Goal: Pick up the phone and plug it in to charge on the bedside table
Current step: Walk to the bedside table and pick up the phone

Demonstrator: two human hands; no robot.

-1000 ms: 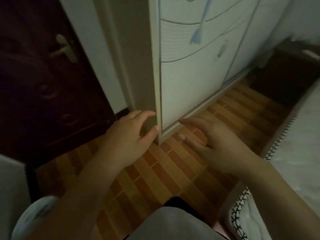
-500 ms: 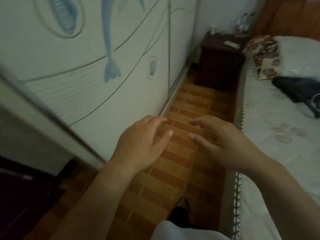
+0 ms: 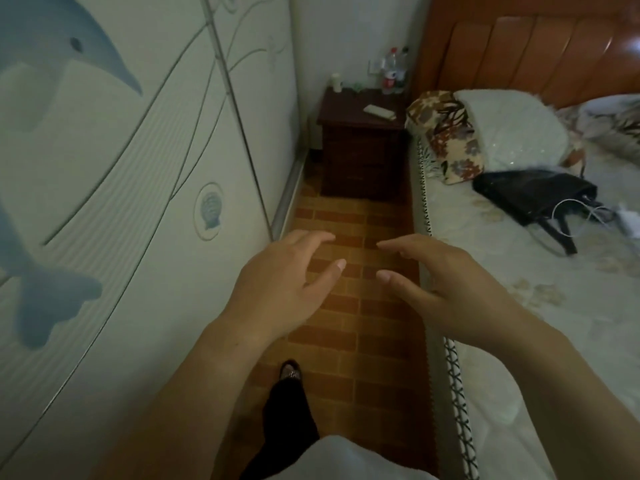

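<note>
A dark wooden bedside table [image 3: 346, 110] stands at the far end of the narrow floor strip, against the wall. A pale flat oblong object [image 3: 379, 111] lies on its top; I cannot tell whether it is the phone. A white cable [image 3: 568, 211] curls on the bed beside a black bag [image 3: 530, 194]. My left hand [image 3: 284, 282] and my right hand [image 3: 446, 285] are held out in front of me over the floor, fingers apart and holding nothing, well short of the table.
A white wardrobe [image 3: 138, 168] with dolphin motifs lines the left side. The bed [image 3: 519, 323] with pillows [image 3: 512, 129] and an orange headboard [image 3: 519, 53] fills the right. Bottles [image 3: 393, 71] and a white cup [image 3: 336, 81] stand at the table's back. The brick-patterned floor [image 3: 349, 323] runs between.
My view has swung right, from the door and wardrobe corner to the aisle, the bedside table and the bed. Both hands stay out in front, open and empty.
</note>
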